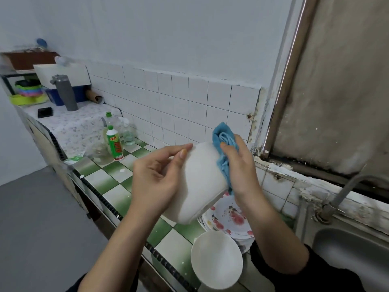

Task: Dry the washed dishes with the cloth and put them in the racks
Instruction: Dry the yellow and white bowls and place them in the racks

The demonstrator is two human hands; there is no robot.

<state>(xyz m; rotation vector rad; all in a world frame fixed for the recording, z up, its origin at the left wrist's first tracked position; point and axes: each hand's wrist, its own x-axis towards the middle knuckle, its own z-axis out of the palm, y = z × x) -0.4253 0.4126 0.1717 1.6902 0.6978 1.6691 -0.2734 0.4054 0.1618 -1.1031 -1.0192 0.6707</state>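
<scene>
My left hand (155,175) holds a white bowl (200,182) tilted on its side above the counter, thumb and fingers curled against its outer wall. My right hand (240,165) grips a bunched blue cloth (223,142) and presses it against the bowl's base and far side. Below them a second white bowl (216,260) leans on its edge near the counter's front. Behind it a stack of flowered plates (229,218) stands upright. No rack is in view.
The counter of green and white tiles (109,182) runs to the left, with detergent bottles (114,142) and a glass jar (101,153) on it. A steel sink (349,249) and tap (345,190) lie at the right. A grey flask (66,92) stands far left.
</scene>
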